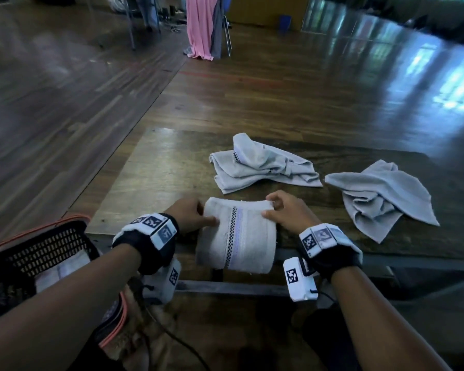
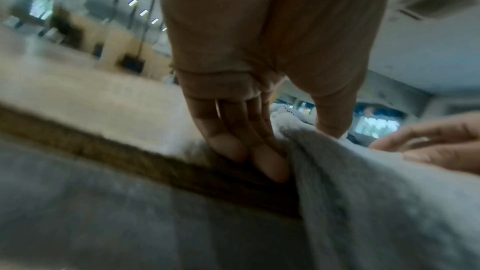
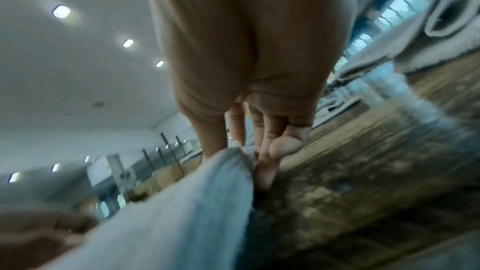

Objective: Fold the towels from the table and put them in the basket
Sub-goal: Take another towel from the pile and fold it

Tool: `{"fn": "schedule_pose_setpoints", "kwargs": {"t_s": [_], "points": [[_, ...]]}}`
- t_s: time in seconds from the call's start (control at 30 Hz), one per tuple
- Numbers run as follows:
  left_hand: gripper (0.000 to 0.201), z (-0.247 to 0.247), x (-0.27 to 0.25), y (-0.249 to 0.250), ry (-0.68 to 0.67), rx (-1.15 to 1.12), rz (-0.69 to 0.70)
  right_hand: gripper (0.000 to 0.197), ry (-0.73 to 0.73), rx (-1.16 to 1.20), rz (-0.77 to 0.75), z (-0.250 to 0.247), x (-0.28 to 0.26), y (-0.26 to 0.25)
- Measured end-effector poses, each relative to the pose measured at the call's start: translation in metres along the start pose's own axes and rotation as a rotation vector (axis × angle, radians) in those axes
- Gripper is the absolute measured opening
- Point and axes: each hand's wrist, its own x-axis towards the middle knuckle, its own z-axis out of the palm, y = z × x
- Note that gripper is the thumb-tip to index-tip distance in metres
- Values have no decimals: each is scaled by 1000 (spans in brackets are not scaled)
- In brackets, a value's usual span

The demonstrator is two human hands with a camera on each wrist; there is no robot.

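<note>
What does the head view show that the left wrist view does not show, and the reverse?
Only the head view shows the basket, the two unfolded towels and the wrist trackers. Only the left wrist view shows the left fingers tucked under the towel's edge, thumb on top. Both show the left hand, right hand, the folded towel and the table.

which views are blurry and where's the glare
Head view: mostly sharp, bright window glare on the floor at right, edges bent by the wide lens. Left wrist view: smeared background, left hand and folded towel soft. Right wrist view: table streaked with blur, right hand soft.
</note>
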Motion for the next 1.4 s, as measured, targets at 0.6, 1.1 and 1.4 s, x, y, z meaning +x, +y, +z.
{"fn": "schedule_pose_setpoints", "kwargs": {"t_s": [0.6,1.1,1.4], "points": [[11,-8,22,8,111,161,361,13,26,-110,-160,5,2,2],[22,-7,28,13,68,140,328,22,65,38,-41,1,10,9],[13,-7,35,11,137,167,319,15,104,-20,-121,-8,7,11]]}}
